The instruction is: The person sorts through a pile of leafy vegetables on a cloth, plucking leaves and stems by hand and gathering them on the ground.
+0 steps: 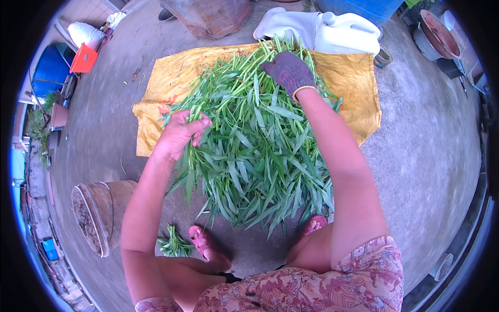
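A large heap of leafy green stalks [257,156], which look like water spinach, lies on a yellow woven plastic sack [351,78] and spills over its near edge onto the concrete. Bare, my left hand [185,130] grips a small bunch of these stalks at the heap's left side, their cut ends up and leaves hanging. My right hand [290,74], in a dark knitted glove, rests on the stalks at the far end of the heap; its fingertips are partly hidden, so its grip is unclear. A small bundle of greens [174,243] lies by my left foot.
A tipped bucket [105,212] lies at the left. Beyond the sack are a white plastic jug [347,33], a large brown container [212,15] and a blue barrel [362,9]. An orange-red basket [84,58] stands far left, stacked basins [438,35] far right.
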A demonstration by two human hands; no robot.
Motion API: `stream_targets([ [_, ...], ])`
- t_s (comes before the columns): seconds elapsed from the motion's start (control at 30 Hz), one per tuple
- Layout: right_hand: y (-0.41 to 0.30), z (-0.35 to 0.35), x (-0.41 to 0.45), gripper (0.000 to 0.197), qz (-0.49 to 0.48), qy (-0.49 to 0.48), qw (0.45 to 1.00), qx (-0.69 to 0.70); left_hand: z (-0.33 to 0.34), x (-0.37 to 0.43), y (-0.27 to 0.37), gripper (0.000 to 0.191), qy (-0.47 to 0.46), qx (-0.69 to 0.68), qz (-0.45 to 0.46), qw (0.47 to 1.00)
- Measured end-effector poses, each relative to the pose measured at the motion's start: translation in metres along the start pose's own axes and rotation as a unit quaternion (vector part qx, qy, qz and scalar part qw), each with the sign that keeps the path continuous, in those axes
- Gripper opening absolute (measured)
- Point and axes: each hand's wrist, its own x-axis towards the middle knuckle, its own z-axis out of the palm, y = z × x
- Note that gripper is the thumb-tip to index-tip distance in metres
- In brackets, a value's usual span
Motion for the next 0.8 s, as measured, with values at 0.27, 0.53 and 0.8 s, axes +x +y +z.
stream_targets([
  [0.27, 0.031, -0.003, 0.002, 0.051, -0.158, 0.156, 0.974, -0.042, 0.014, -0.009, 0.001, 0.016, -0.013, 0.038, -0.015, 0.999],
  [0.53, 0.040, -0.054, -0.015, 0.041, 0.044, -0.088, 0.989, 0.109, 0.052, 0.006, -0.015, 0.059, 0.023, 0.530, 0.228, 0.816],
  [0.8, 0.056, -0.063, -0.030, 0.034, 0.036, -0.111, 0.977, 0.180, 0.113, 0.102, -0.024, 0.074, 0.010, 0.722, 0.158, 0.673],
])
